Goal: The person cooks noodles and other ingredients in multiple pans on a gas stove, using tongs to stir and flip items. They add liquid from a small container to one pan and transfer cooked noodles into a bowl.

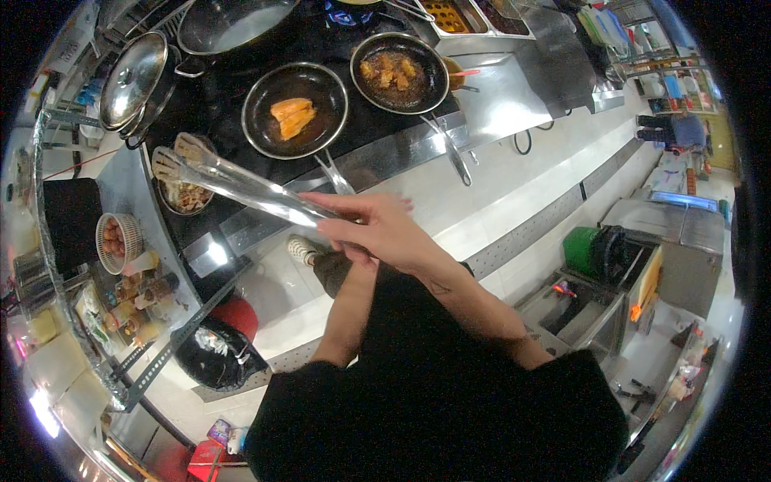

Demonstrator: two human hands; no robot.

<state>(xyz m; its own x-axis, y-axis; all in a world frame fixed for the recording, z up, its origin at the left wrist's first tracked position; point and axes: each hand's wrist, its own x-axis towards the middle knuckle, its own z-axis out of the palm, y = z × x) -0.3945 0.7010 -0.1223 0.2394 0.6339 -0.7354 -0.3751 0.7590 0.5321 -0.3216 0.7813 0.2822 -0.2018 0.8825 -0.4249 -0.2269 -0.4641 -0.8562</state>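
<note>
My right hand (379, 232) grips metal kitchen tongs (259, 190), whose spread tips are over a pan of sliced food (188, 191) at the stove's left edge. Under it, my left hand (405, 202) is mostly hidden; only blurred fingertips show beyond, and its hold cannot be told. Beyond the tongs, a frying pan (246, 134) holds orange-coloured fillet pieces (293, 117), perhaps salmon. To its right, a second frying pan (402, 109) holds browned chunks in bubbling liquid (391, 71). Both pan handles point towards me.
A lidded pot (134, 81) and a large wok (235, 24) stand at the back left. Left are a white basket of eggs (118, 241) and jars (135, 301). A black-lined bin (220, 355) is below. Food trays (452, 15) are at back right; a person (674, 130) stands far right.
</note>
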